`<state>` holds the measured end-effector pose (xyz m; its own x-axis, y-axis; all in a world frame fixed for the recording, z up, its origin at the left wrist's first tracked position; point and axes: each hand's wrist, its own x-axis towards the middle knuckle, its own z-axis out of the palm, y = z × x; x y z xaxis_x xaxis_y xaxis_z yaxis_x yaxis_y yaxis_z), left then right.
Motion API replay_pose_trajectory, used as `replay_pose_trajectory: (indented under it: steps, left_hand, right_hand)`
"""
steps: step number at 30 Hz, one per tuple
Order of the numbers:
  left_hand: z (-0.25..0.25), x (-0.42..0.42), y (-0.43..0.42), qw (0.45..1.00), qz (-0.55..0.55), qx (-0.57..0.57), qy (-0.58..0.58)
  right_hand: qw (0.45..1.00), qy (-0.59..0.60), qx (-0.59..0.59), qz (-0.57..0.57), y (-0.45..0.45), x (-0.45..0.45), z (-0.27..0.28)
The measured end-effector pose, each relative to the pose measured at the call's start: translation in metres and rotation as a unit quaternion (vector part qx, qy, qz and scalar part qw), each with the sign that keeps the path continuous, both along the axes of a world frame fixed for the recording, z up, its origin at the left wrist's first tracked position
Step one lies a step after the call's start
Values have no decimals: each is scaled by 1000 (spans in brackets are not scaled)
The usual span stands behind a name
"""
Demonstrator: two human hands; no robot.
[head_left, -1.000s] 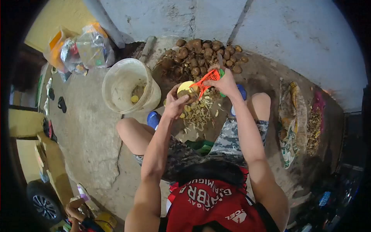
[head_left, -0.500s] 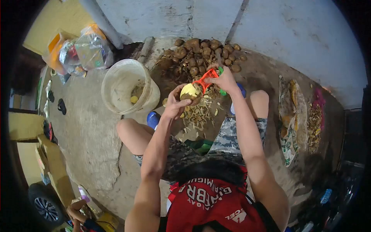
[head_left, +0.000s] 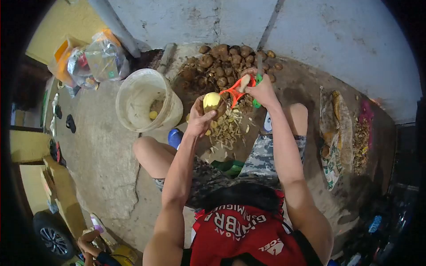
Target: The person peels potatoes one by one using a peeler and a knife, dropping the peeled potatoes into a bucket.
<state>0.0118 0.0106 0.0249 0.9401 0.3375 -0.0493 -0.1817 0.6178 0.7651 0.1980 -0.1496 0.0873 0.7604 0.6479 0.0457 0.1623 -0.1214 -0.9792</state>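
Note:
My left hand [head_left: 202, 116] is wrapped round a partly peeled potato [head_left: 212, 101], its bare yellow side facing up and brown skin still on the lower part. Just to the right, my right hand [head_left: 261, 90] grips an orange peeler [head_left: 235, 94], whose head is close to the potato. A knife with a green handle [head_left: 257, 103] is also in my right hand, its blade pointing up. Pale peelings [head_left: 227, 128] lie on the ground below my hands. Beyond them is a heap of unpeeled brown potatoes [head_left: 217, 64].
A white bucket [head_left: 171, 111] with a yellow piece inside stands left of my hands. Filled plastic bags [head_left: 104, 60] sit at the upper left. A sack [head_left: 333, 137] lies at the right. Another person's hands [head_left: 90, 243] show at the lower left, near a wheel [head_left: 53, 235].
The peeler has moved off the potato's top and slightly up and right. The potato has turned in my left hand, and more of its yellow side faces up.

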Motion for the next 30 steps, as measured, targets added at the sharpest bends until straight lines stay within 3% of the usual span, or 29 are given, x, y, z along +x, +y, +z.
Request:
replay_pose_trajectory:
  steps: [4,6,8,9,10,12,14,17,20,22,24,26,27,30]
  left_hand:
    - [-11,0,2,998,-14,58,6]
    - [-1,-7,3,998,-20,55,13]
    - [13,-13,8,990,-138,-17,-30]
    - [25,-12,1,984,-152,-59,-67]
    - [22,-10,4,984,-155,-59,-67]
    - [18,-9,6,988,-128,-81,-29]
    - [18,-7,4,989,-109,-93,-19]
    - [8,-4,6,998,-51,23,18]
    - [0,-3,7,992,-58,113,14]
    - [5,-11,10,993,-97,68,10]
    - [18,-10,10,990,-135,30,-1]
    - [23,-15,3,985,-141,-90,-38]
    - [20,-10,4,987,-136,-78,-43]
    - [11,-3,5,997,-64,-22,23]
  right_hand:
    - [995,-80,-61,12,5,0,-24]
    - [991,-66,-117,0,4,0,-7]
    - [973,-43,-224,-36,-4,6,14]
    - [991,-16,-132,8,-9,29,-31]
    - [991,-16,-132,5,-9,28,-31]
    - [1000,11,-23,0,-3,17,-24]
    - [999,21,-27,20,-1,6,-8]
    - [998,-5,-35,45,3,-3,-5]
    - [987,-84,-136,4,2,3,-19]
    - [995,-28,-78,48,0,9,-13]
    - [993,-14,-108,40,-4,22,-20]
    - [997,61,-37,13,-10,23,-31]
    - [996,82,-33,0,-7,8,0]
    - [997,41,-56,23,-1,-7,15]
